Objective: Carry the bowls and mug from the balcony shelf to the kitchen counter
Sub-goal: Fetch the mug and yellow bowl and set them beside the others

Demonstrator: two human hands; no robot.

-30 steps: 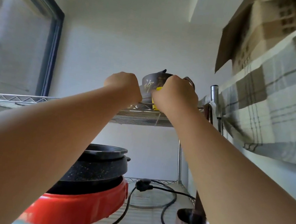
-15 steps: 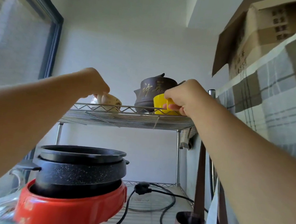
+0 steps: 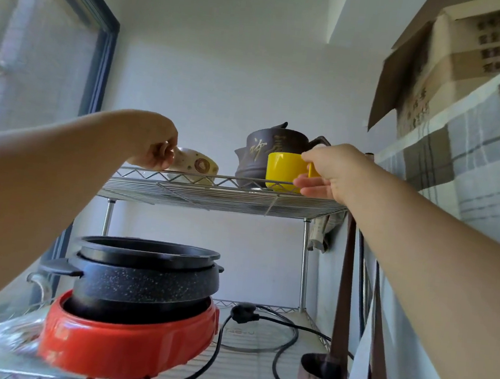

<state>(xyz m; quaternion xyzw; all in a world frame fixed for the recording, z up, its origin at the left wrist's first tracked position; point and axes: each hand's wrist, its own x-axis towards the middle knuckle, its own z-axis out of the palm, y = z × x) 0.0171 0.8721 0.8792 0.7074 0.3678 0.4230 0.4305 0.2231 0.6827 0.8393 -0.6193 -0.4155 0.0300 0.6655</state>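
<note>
A yellow mug (image 3: 283,170) stands on the upper wire shelf (image 3: 220,197), near its front right. My right hand (image 3: 329,174) pinches the mug's handle from the right. Further left on the same shelf sit stacked cream bowls with brown spots (image 3: 197,165). My left hand (image 3: 154,148) grips the rim of the top bowl with its fingers curled. How many bowls are stacked I cannot tell, as the shelf rail hides their lower part.
A dark brown clay pot (image 3: 264,157) stands just behind the mug. On the lower shelf sit a black pot in a red electric cooker (image 3: 128,340) and a black power cord (image 3: 260,317). A cardboard box (image 3: 433,73) and checked cloth (image 3: 476,170) hang at the right.
My hands have spread apart from the middle of the shelf: the left one went left to the bowls, the right one took the mug's handle. The view has pulled back and dropped.
</note>
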